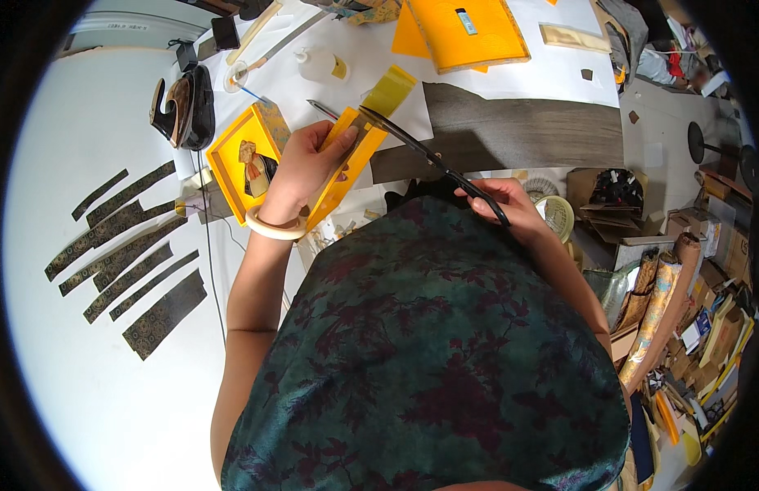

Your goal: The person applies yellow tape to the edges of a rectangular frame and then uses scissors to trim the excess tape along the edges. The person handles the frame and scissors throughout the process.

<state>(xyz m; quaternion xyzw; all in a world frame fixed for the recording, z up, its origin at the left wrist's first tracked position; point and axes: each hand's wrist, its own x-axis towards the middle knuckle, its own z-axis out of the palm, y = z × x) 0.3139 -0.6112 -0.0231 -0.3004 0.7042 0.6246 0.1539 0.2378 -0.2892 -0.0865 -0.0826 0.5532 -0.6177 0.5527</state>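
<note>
My left hand [301, 168], a pale bangle [274, 224] at its wrist, grips a narrow yellow-orange box [366, 154], its thumb pressed inside. From the box's far end sticks out an olive-yellow strip [392, 88] of thin material. My right hand [512, 206] holds black-handled scissors [438, 162] by their loops. The blade tips reach the strip where it meets the box; whether they are cutting through it I cannot make out. Beside my left hand stands a yellow tray [219, 157] with a small patterned piece in it.
A larger yellow tray [498, 33] lies at the back on white paper. Near it are a dark wood-grain sheet [510, 123] and a white bottle [315, 65]. Dark patterned strips [163, 315] lie on the white surface at left. An open cardboard box [641, 217] stands at right.
</note>
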